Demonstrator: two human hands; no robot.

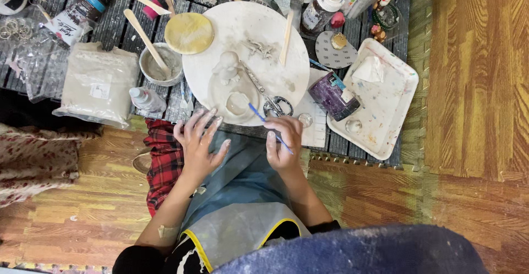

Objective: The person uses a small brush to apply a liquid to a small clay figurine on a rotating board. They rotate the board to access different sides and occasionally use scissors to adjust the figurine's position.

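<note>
My right hand (284, 141) grips a thin blue-handled tool (268, 127) whose tip points at a small pale clay ring piece (238, 104) on the round white turntable (292, 70). My left hand (198, 139) rests open beside the turntable's near edge, fingers spread, touching nothing I can make out. A small white clay figure (227, 67) stands on the turntable above the ring. Scissors (267, 95) lie across the turntable, and a wooden stick (286, 31) lies near its far side.
A grey bowl with a wooden spatula (160, 63), a yellow round disc (189, 33), a bag of clay (99, 84), a purple cup (330, 95) and a white paint-stained tray (386, 103) surround the turntable. Bottles and jars crowd the far edge. Wooden floor lies to the right.
</note>
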